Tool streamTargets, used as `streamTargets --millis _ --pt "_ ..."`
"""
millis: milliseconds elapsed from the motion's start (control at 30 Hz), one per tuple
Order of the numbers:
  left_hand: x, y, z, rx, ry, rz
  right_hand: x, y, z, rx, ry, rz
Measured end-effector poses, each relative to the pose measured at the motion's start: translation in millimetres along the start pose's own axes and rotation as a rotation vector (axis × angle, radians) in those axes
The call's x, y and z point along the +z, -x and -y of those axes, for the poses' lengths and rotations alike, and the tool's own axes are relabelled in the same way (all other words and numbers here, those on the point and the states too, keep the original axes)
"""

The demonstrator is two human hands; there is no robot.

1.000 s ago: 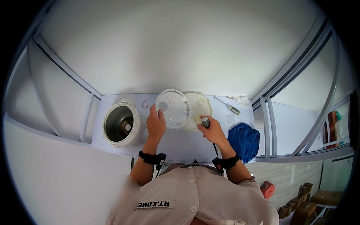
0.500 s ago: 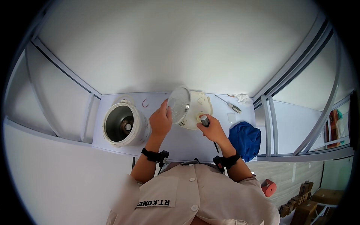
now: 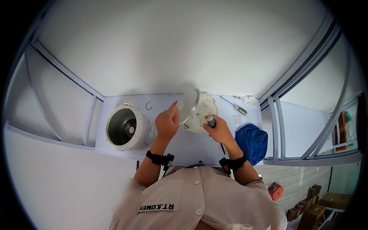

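Head view: lid apart on the bench, inner plate lifted, cooker body waiting.

My left hand (image 3: pixel 167 123) is closed on the rim of the round translucent inner plate (image 3: pixel 188 105) and tips it up on edge, just over the left side of the white lid (image 3: pixel 203 115), which lies flat in front of me. My right hand (image 3: pixel 220 132) is wrapped round the handle of a screwdriver (image 3: pixel 211 122) held at the lid's near right edge; I think the tip is down on the lid, though my fingers hide it. As I judge it, the plate is already loose and the lid not yet put back. The open cooker body (image 3: pixel 126 128) stands well left of the lid, a second screwdriver (image 3: pixel 237 108) lies to the lid's far right, and a blue cloth (image 3: pixel 252 141) sits to its near right.
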State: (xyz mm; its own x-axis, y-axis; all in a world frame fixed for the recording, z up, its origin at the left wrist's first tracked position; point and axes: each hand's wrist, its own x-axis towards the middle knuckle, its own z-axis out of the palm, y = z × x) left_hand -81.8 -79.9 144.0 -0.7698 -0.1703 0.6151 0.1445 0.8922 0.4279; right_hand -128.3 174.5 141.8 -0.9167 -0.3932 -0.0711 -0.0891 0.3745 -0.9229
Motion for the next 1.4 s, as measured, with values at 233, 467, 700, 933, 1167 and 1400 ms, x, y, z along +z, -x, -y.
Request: streamTargets --millis 233,467,700,933,1167,1400 --pt "27.4 16.3 35.1 -0.562 0.415 -0.054 -6.4 -0.6 6.6 0.019 -0.055 -0.023" --pt "47.2 34.1 40.9 -0.816 0.468 0.126 -10.8 -3.5 11.6 0.032 -0.046 -0.014" --pt "57.2 41.9 41.7 -0.789 0.329 0.212 -9.2 -3.9 6.6 0.046 -0.071 0.000" --pt "58.9 44.9 43.8 -0.806 0.275 0.320 -9.3 -4.2 2.3 0.040 -0.086 -0.019" --pt "48.2 40.3 35.7 -0.793 0.085 0.493 -5.3 -5.6 6.1 0.064 -0.097 -0.022" --pt "39.7 44.9 31.3 -0.807 0.149 0.511 -8.2 -3.5 12.6 0.074 -0.126 -0.019"
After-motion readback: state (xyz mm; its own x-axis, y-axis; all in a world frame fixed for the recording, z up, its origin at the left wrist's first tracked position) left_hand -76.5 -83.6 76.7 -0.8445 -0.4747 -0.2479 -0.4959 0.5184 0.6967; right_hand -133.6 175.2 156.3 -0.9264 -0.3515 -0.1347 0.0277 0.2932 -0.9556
